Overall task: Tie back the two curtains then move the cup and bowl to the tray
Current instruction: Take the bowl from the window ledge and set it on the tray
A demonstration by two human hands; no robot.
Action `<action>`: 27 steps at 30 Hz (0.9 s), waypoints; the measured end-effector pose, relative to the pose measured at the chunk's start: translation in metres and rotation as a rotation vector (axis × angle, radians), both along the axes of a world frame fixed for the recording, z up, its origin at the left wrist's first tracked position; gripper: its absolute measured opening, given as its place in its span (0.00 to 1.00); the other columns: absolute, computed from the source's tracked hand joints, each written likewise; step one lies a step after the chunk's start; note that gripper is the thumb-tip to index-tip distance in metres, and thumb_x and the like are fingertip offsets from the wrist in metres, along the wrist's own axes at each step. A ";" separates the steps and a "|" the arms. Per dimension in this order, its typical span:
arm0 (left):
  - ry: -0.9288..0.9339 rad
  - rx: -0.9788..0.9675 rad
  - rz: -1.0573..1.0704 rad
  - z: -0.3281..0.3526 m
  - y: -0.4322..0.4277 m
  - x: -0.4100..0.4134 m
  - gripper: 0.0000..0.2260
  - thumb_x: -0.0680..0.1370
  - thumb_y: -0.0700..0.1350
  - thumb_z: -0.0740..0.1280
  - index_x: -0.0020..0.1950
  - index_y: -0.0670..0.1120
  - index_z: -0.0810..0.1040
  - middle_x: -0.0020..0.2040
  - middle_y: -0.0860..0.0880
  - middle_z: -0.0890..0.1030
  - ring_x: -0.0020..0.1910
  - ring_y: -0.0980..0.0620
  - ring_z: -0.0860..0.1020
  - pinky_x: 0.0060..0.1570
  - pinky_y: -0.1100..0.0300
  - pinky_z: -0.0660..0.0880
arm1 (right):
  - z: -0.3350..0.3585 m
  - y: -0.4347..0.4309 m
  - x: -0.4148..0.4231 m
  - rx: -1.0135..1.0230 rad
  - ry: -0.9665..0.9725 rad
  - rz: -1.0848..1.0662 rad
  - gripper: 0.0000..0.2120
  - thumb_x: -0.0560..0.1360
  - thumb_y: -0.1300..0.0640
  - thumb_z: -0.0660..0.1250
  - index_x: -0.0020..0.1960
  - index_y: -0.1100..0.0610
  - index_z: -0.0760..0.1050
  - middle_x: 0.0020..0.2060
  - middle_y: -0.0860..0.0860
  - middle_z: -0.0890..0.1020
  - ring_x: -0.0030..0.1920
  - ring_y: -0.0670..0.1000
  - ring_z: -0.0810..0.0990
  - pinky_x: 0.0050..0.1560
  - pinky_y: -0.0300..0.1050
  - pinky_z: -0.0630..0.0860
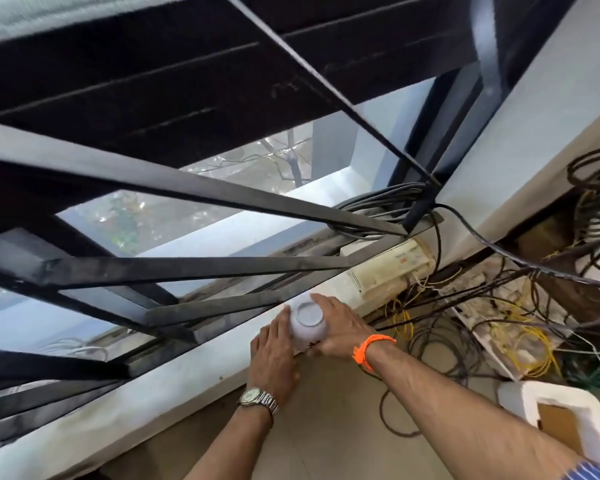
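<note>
A white bowl (308, 324) is turned upside down, its round foot facing me, just above the white window sill (174, 386). My left hand (274, 355) presses against its left side and my right hand (340, 330) wraps over its right side and top, so both hands hold it together. A steel watch sits on my left wrist, an orange band on my right. No cup, tray or curtain shows in this view.
Black metal window bars (194, 268) run close above the sill. A cream network box (388, 268) lies on the sill to the right, with tangled black and yellow cables (520, 327) beyond. A white foam box (565, 417) stands at lower right.
</note>
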State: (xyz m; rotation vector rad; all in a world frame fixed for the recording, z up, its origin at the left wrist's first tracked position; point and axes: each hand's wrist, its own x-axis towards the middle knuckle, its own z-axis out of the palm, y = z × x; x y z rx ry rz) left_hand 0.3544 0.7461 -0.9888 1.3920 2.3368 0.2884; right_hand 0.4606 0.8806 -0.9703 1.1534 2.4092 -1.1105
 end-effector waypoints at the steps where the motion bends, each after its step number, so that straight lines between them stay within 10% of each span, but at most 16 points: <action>1: 0.014 -0.010 0.006 0.007 -0.001 0.003 0.43 0.72 0.49 0.70 0.79 0.48 0.47 0.74 0.51 0.64 0.68 0.49 0.66 0.66 0.56 0.62 | 0.008 0.000 0.003 -0.038 -0.012 -0.008 0.52 0.58 0.44 0.78 0.76 0.49 0.55 0.68 0.54 0.69 0.68 0.56 0.69 0.67 0.50 0.69; 11: 0.067 0.064 -0.080 0.137 0.009 0.032 0.20 0.81 0.46 0.56 0.73 0.50 0.63 0.58 0.46 0.80 0.58 0.45 0.77 0.55 0.52 0.71 | 0.151 -0.011 0.069 -0.322 -0.004 -0.354 0.52 0.59 0.20 0.61 0.73 0.51 0.62 0.69 0.50 0.72 0.66 0.54 0.74 0.67 0.50 0.68; 19: -0.084 0.223 -0.072 0.291 0.013 0.080 0.12 0.81 0.48 0.55 0.61 0.46 0.66 0.47 0.42 0.83 0.46 0.40 0.81 0.40 0.51 0.74 | 0.311 -0.043 0.128 0.085 0.058 -0.502 0.10 0.79 0.56 0.61 0.54 0.55 0.60 0.58 0.61 0.78 0.58 0.59 0.77 0.44 0.41 0.63; 27: -0.179 0.152 -0.488 0.439 0.008 0.145 0.20 0.73 0.59 0.54 0.55 0.50 0.75 0.47 0.46 0.84 0.51 0.43 0.81 0.50 0.50 0.77 | 0.439 -0.121 0.226 0.299 0.030 -0.798 0.13 0.80 0.56 0.58 0.62 0.60 0.66 0.56 0.63 0.79 0.57 0.63 0.79 0.50 0.50 0.74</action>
